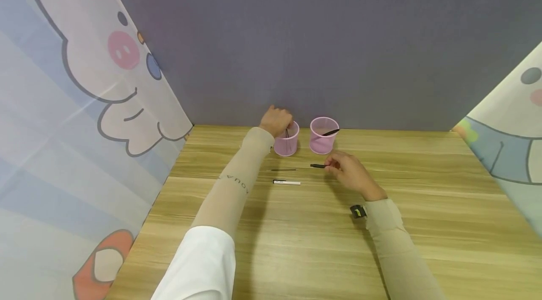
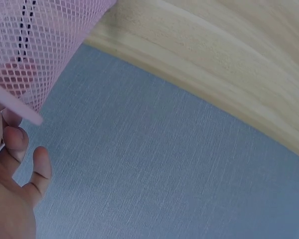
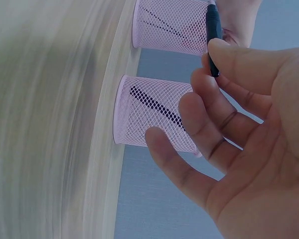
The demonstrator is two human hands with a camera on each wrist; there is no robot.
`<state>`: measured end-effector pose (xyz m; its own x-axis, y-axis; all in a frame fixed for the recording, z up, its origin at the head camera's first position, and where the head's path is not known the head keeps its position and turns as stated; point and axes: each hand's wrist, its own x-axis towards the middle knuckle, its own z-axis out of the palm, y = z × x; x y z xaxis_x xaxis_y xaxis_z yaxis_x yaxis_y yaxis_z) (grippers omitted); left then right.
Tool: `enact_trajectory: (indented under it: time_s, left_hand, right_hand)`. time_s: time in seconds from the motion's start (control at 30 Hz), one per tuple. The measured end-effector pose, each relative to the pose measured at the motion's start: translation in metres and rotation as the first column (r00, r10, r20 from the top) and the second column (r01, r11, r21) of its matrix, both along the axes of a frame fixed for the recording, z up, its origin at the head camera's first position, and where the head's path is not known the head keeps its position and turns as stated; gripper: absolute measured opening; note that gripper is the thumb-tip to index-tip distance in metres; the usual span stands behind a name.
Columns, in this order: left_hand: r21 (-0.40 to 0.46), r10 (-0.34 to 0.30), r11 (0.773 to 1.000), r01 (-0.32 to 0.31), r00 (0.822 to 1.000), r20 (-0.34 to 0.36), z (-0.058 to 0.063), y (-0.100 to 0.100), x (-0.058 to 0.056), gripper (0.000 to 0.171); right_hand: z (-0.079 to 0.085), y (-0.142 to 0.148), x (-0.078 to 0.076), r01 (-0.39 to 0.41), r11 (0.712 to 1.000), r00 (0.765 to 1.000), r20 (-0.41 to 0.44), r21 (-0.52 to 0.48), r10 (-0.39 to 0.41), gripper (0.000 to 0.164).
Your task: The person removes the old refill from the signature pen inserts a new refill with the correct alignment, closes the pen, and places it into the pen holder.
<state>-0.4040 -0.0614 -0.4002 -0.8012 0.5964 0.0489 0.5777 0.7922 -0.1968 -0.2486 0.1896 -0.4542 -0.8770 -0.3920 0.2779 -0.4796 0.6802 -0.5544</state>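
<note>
My left hand (image 1: 276,121) reaches over the rim of the left pink mesh cup (image 1: 286,146). Some fingers are inside it, blurred behind the mesh, and others curl outside. Thin dark sticks (image 3: 162,22) in that cup run up to those fingertips. With thumb and forefinger my right hand (image 1: 349,170) pinches a black pen (image 3: 213,25) above the table, its other fingers spread loosely. The right pink mesh cup (image 1: 322,145) stands just beyond this hand, a black pen (image 1: 331,132) leaning out over its rim.
On the wooden table (image 1: 305,243) lie a white pen with a black end (image 1: 287,182) and, behind it, a thin dark stick (image 1: 283,169). A grey wall (image 1: 322,46) rises right behind the cups. Cartoon-printed cloths (image 1: 139,121) hang at both sides.
</note>
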Motion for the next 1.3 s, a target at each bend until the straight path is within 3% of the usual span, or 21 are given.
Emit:
enact_trajectory:
  time_s: [0.23, 0.37, 0.57, 0.7, 0.87, 1.13, 1.23, 1.3]
  left_hand:
    - [-0.014, -0.024, 1.000, 0.024, 1.000, -0.010, 0.005, -0.005, -0.001, 0.016]
    - [0.006, -0.007, 1.000, 0.007, 1.000, -0.029, 0.008, -0.012, 0.001, 0.011]
    - [0.093, 0.045, 0.995, -0.043, 0.999, -0.022, 0.018, -0.031, 0.008, 0.013]
    - [0.200, 0.071, 0.978, -0.065, 0.997, -0.026, 0.021, -0.046, 0.015, 0.011]
    - [0.393, 0.110, 0.916, -0.081, 0.993, -0.050, 0.015, -0.061, 0.030, 0.013]
    - [0.624, 0.164, 0.774, -0.108, 0.986, -0.033, -0.012, -0.078, 0.064, 0.013]
    - [0.657, 0.181, 0.742, -0.133, 0.983, -0.005, -0.019, -0.079, 0.079, 0.013]
    - [0.663, 0.184, 0.734, -0.148, 0.983, 0.017, -0.024, -0.079, 0.088, 0.013]
  right_hand:
    - [0.003, 0.000, -0.001, -0.003, 1.000, 1.000, -0.005, 0.003, 0.003, 0.005]
    - [0.004, 0.000, -0.001, -0.002, 1.000, 1.000, 0.010, 0.011, 0.002, 0.005]
    - [0.004, 0.000, -0.003, 0.000, 1.000, 1.000, 0.011, 0.005, 0.000, 0.006]
    - [0.004, 0.001, -0.003, 0.004, 1.000, 1.000, 0.008, 0.004, -0.004, 0.005]
    - [0.004, 0.004, -0.003, 0.006, 1.000, 1.000, 0.009, 0.008, -0.006, 0.005]
    - [0.005, 0.008, -0.002, -0.013, 1.000, 1.000, 0.014, 0.007, 0.012, 0.004]
    - [0.007, 0.009, -0.001, -0.009, 1.000, 1.000, 0.023, 0.002, 0.009, 0.005]
    - [0.007, 0.010, -0.001, -0.003, 1.000, 1.000, 0.028, 0.004, 0.003, 0.005]
